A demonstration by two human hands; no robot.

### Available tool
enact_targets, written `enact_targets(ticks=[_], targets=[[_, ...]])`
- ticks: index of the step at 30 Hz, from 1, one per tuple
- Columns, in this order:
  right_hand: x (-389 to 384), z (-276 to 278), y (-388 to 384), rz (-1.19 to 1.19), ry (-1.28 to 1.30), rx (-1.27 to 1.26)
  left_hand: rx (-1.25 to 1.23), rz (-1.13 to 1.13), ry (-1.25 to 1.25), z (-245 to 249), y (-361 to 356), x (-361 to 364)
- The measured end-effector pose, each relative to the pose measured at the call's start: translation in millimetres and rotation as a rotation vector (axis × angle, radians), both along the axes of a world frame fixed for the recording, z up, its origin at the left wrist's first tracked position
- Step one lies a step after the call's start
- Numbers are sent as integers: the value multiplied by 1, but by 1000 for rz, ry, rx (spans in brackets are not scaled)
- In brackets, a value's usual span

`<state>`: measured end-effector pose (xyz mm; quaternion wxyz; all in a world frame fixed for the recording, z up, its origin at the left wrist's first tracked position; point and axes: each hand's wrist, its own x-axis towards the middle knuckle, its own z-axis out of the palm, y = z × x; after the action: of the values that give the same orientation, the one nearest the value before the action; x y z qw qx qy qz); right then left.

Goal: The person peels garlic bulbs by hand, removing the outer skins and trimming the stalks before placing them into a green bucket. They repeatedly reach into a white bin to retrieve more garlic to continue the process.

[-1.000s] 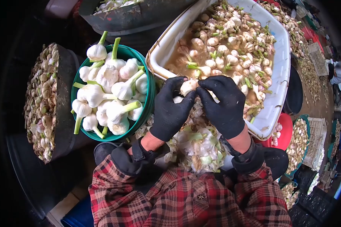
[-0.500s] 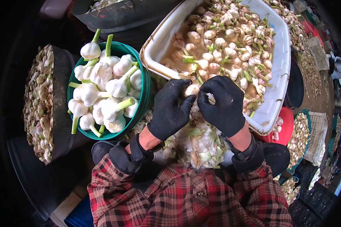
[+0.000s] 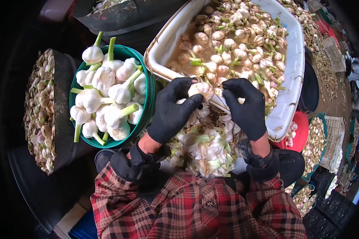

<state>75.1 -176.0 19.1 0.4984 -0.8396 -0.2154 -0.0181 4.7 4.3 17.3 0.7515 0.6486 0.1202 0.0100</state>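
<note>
1 garlic bulb (image 3: 202,91) between hands (image 3: 170,112).

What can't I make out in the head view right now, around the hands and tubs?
All in the head view:
- Far side of the held bulb: hidden by the bulb itself and the left hand.
- Whether the right hand grips anything: its back hides the palm.
- Bottom of the white tub: under murky water and bulbs.
- Lower bulbs in the green tub: covered by upper ones.
- Dark container: cut off by the top edge.
</note>
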Motion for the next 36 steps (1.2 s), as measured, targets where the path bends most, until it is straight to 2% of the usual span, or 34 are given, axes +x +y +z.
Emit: enact_targets(ticks=[2,3,6,8,10,13,16,18,20,21,23,25,26,27,28,30,33,36], targets=[[-8,10,9,56,-45,-5,164,56,-131,-10,-1,1],[-11,13,14,112,-93,-11,165,53,-132,-12,-2,0],[-18,-3,28,98,-72,21,75,65,-121,-15,-8,-2],[-20,-9,33,129,-172,28,-13,66,-79,-16,-12,-5],[-28,-8,43,117,9,247,3,61,-117,-14,-13,-7],[-37,-6,52,52,71,323,47,36,-94,-7,-17,-14],[-40,-2,56,-16,96,332,181,86,-163,-5,-20,-18],[-40,2,55,-56,80,315,399,25,-371,-3,-18,-17],[-37,5,52,-70,111,218,401,41,-387,-5,-18,-16],[-33,5,49,-70,110,219,363,23,-354,-4,-18,-16],[-25,6,41,77,267,260,327,2,-324,-5,-16,-14],[-25,9,40,54,241,346,48,2,-178,-11,-14,-9],[-25,10,39,36,218,429,49,2,-179,-11,-14,-8],[-21,10,32,1,425,545,67,41,-177,-9,-13,-6],[-22,9,31,0,427,544,83,80,-173,-8,-13,-6],[-25,7,27,-28,144,275,57,83,-163,-11,-14,-5],[-27,7,27,-91,131,277,52,15,-147,-14,-11,-7],[-27,0,25,-109,83,236,-20,-18,-24,-14,-7,-7]])
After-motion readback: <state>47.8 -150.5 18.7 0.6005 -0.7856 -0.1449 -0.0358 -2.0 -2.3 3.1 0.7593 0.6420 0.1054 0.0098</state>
